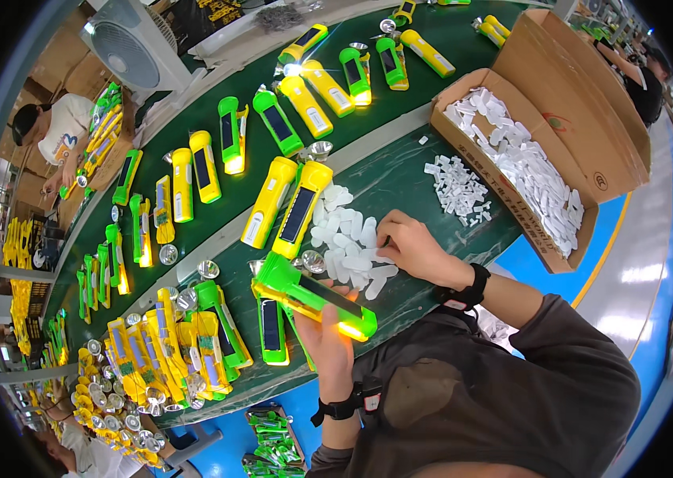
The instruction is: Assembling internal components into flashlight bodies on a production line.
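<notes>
At the left, opened yellow flashlights [165,350] lie heaped on the bench. Right of them the left hand [332,344] grasps a green-and-yellow flashlight [309,291] from below, its fingers wrapped around the body. The flashlight's long axis slants from upper left to lower right, with a yellow glow at the lower end. Above it lies a yellow flashlight [269,203] with a pale label on its body, too small to read.

The white pieces [348,239] lie just beyond the held flashlight, spread between it and the right hand [414,248]. That hand is the nearer to them, at their right edge, fingertips drawn together; I cannot tell whether a piece is pinched there.

Farther right come small white bits [457,187], then an open cardboard box [504,201] of white pieces. Dark lettering runs along its side; the flap bears a red mark and a round one.
</notes>
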A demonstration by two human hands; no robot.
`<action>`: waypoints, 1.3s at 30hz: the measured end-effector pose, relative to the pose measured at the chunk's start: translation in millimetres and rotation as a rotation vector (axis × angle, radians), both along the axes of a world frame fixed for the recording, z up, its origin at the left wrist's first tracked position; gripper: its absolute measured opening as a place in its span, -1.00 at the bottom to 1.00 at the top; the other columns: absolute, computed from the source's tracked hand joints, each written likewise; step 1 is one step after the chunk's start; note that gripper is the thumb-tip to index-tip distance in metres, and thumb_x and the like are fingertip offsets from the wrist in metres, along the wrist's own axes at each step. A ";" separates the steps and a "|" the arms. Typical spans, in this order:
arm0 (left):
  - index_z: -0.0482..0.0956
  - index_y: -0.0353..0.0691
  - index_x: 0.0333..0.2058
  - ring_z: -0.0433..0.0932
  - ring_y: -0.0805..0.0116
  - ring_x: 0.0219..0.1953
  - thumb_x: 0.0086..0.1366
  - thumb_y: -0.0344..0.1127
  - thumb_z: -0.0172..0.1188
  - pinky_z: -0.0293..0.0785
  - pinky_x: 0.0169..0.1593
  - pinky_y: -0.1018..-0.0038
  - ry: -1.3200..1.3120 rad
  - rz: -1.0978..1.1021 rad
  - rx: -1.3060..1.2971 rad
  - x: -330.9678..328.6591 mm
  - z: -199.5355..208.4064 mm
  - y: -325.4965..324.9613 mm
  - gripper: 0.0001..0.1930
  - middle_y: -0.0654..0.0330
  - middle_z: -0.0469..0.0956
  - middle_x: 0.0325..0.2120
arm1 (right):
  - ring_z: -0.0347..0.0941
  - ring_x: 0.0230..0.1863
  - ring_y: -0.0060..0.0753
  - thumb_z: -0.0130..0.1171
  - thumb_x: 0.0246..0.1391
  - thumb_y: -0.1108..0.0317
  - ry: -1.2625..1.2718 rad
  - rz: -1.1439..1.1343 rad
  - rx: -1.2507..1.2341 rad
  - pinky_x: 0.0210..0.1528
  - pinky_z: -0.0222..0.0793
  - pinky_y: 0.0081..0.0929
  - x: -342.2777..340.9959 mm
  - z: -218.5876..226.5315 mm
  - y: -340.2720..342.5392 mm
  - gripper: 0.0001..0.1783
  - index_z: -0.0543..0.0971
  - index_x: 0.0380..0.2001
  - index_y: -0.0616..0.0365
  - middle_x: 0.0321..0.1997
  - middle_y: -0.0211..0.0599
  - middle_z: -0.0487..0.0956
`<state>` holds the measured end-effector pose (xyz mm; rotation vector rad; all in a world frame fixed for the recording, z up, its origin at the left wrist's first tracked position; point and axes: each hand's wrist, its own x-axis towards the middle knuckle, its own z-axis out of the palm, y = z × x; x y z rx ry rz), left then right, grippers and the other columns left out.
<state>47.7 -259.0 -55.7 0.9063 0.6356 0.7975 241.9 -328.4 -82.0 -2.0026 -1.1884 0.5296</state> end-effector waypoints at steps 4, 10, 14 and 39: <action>0.14 -0.29 0.13 0.48 0.27 -0.12 0.32 -0.48 -0.02 0.50 0.00 0.17 0.093 0.050 0.017 12.5 -3.9 2.2 -0.58 0.08 0.36 -0.07 | 0.51 -0.33 -0.14 0.30 -0.20 0.49 0.022 -0.133 0.034 -0.29 0.44 -0.39 5.0 13.3 -3.4 -0.90 0.57 -0.55 0.24 -0.10 -0.12 0.45; 0.10 -0.27 0.17 0.47 0.36 -0.08 0.19 -0.57 0.14 0.48 -0.07 0.45 0.271 0.103 0.141 33.3 -12.6 1.8 -0.40 0.11 0.36 -0.07 | 0.50 -0.13 -0.31 0.31 -0.13 0.45 0.337 0.014 0.325 -0.10 0.42 -0.43 -16.8 92.0 8.8 -0.90 0.59 -0.51 0.21 0.08 -0.16 0.36; -0.04 -0.30 0.22 0.38 0.29 0.06 0.09 -0.56 0.23 0.40 0.04 0.42 0.222 0.119 0.336 53.4 -0.8 -6.2 -0.21 0.05 0.29 0.04 | 0.47 -0.10 -0.32 0.35 -0.14 0.42 0.306 -0.023 0.266 -0.34 0.46 -0.54 -56.1 99.6 22.2 -0.85 0.58 -0.51 0.23 0.07 -0.14 0.37; 0.05 -0.20 0.23 0.38 0.29 0.03 0.44 -0.16 -0.17 0.33 0.08 0.38 -0.185 0.094 -0.024 45.2 -5.4 -14.7 -0.53 0.09 0.31 0.04 | 0.48 -0.09 -0.16 0.27 -0.10 0.49 -0.004 -0.070 0.630 -0.14 0.44 -0.38 -74.7 79.3 20.9 -0.83 0.54 -0.37 0.23 -0.05 -0.08 0.42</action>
